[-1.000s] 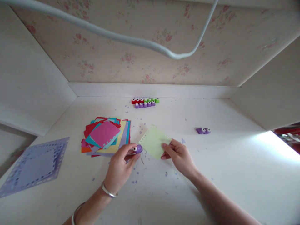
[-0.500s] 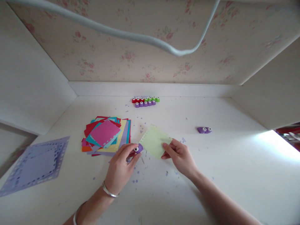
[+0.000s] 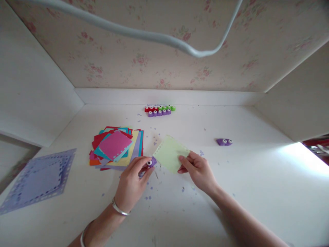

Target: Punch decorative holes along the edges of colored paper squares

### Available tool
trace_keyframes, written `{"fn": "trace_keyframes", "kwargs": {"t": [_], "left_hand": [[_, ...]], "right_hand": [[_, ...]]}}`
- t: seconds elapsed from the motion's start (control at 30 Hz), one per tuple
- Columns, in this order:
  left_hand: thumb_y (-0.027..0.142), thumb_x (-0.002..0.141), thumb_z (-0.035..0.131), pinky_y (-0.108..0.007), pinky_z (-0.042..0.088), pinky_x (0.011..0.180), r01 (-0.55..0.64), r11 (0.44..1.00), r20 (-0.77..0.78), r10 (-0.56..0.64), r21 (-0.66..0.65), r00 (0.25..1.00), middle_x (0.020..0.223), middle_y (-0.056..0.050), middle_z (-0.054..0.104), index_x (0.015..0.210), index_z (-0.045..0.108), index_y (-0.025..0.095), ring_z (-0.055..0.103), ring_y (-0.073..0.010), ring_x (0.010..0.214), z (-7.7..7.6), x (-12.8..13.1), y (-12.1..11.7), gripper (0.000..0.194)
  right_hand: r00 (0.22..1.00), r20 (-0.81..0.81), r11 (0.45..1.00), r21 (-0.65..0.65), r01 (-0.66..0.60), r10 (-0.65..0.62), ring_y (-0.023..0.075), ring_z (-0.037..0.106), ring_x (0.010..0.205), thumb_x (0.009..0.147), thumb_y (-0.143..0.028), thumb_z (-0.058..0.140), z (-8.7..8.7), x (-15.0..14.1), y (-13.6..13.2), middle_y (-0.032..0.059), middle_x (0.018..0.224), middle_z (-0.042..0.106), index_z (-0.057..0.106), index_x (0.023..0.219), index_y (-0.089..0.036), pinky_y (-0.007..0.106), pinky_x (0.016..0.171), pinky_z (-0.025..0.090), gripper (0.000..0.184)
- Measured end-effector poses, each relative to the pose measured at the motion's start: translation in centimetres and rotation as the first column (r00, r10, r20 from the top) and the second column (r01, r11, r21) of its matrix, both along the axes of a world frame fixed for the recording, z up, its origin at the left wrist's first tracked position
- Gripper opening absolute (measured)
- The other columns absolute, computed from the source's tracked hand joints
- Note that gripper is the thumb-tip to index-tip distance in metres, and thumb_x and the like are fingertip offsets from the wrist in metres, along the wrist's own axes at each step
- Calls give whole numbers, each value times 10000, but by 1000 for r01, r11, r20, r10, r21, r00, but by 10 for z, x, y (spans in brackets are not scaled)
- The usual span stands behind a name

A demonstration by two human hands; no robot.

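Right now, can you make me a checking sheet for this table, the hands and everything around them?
Surface: white table, with marks and paper bits on it.
Things in use: small purple punch; light green paper with holes along its upper-left edge.
Clutter: purple paper bits scattered about; colourful paper stack and purple punched sheets on the left; rows of red, green and purple punches at the back; purple pair on the right.
Hands: left hand holds the punch; right hand holds the paper.
Cables: white cord or tube overhead; can't tell which.
Surroundings: flowered wall, white side panels.
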State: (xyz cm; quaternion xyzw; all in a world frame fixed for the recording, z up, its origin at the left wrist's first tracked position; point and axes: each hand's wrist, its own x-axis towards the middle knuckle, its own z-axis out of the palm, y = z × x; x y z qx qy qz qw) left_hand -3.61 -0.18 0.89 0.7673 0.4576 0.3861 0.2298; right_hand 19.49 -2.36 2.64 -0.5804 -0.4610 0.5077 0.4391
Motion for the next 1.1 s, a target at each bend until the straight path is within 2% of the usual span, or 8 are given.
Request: {"fn": "trace_keyframes", "kwargs": {"t": [0.4, 0.53, 1.1], "left_hand": [[233, 871, 601, -286, 576, 799, 5, 1000, -12, -5, -15, 1000, 1056, -64, 631, 1084, 591, 216, 657, -165, 878, -2, 0, 1, 213], [233, 874, 599, -292, 574, 810, 0, 1000, -21, -1, -21, 1000, 1061, -60, 625, 1090, 588, 222, 654, -164, 886, -2, -1, 2, 217], [208, 882, 584, -288, 576, 814, 21, 999, 6, -21, -44, 1000, 1071, -49, 623, 1098, 575, 235, 653, -156, 895, -4, 0, 2, 217]], "right_hand": [[999, 37, 1000, -5, -21, 21, 161, 671, 655, 881, -451, 547, -4, 3, -1, 16, 668, 638, 585, 840, -172, 308, 618, 578, 285], [998, 36, 999, 12, -49, 48, 160, 671, 662, 889, -448, 536, -4, 3, -2, 28, 700, 657, 598, 879, -171, 307, 619, 579, 284], [983, 169, 996, 43, -75, 67, 163, 683, 651, 910, -448, 493, -4, 2, -3, 19, 676, 668, 593, 879, -189, 270, 581, 553, 279]]}}
